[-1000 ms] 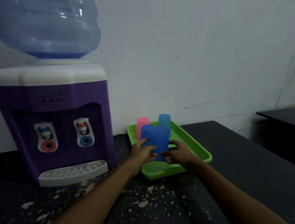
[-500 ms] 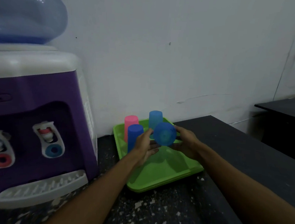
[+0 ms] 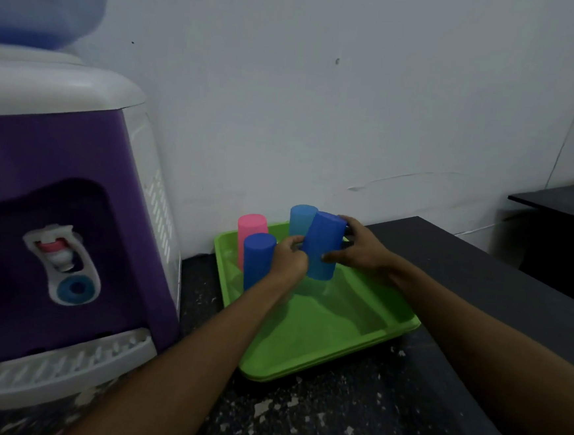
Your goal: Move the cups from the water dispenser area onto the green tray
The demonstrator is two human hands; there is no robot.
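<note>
The dark blue cup [image 3: 322,249], which lay sideways with its end facing us a moment ago, now stands tipped upside down over the green tray [image 3: 321,326], with the right hand [image 3: 358,248] and left hand [image 3: 289,260] both grasping it, so it is almost down beside the other three cups.

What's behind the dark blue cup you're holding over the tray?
Directly behind the held dark blue cup stands a light blue cup, upside down on the green tray; only its top and left side show, the rest is covered.
</note>
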